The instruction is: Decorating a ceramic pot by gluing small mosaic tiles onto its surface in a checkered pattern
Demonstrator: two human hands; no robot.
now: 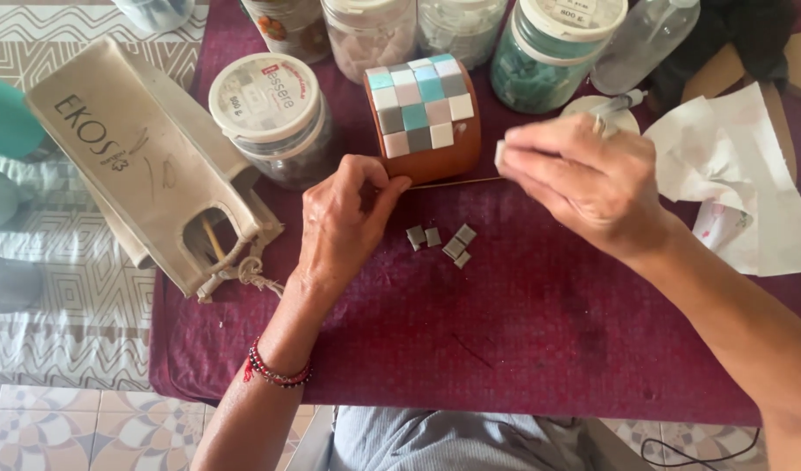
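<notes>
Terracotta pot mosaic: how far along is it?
Done: a checkered patch of white, grey, pink and teal square tiles covers part of the round terracotta pot lying on the maroon cloth. In hand: the left hand steadies the pot's base; the right hand pinches a small white tile beside it. Left: bare clay beside the patch, and several loose grey tiles wait below.

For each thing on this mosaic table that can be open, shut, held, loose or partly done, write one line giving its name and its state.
Terracotta pot: on its side, partly tiled.
Left hand: steadying the pot's rim.
Right hand: pinching a white tile and a thin stick.
Loose grey tiles: lying apart on the cloth.
White-lidded jar: shut.
Teal tile jar: shut.
</notes>
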